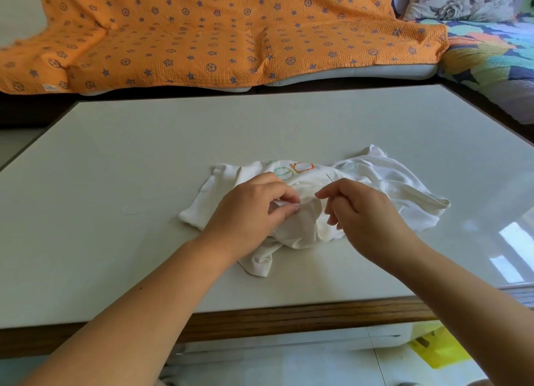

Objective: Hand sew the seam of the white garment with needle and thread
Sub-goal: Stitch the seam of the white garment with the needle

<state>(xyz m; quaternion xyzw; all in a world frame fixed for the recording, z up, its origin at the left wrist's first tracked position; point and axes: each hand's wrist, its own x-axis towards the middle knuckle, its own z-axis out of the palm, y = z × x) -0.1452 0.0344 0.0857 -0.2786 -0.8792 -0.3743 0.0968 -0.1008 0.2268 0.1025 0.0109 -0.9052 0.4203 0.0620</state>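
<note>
The white garment [375, 180] lies crumpled on the table [144, 160], with a green and orange print on its far side. My left hand [248, 212] pinches a fold of its fabric between thumb and forefinger. My right hand [367, 215] sits just to the right of that fold, fingers curled, pinching a thin dark needle [329, 177] whose tip points up and away over the cloth. The thread itself is too fine to make out.
A short scrap of white thread [130, 211] lies on the table to the left. The wooden front edge [289, 313] runs below my arms. A sofa with an orange patterned cover [202, 33] stands behind the table. A yellow bag [439, 348] sits on the floor.
</note>
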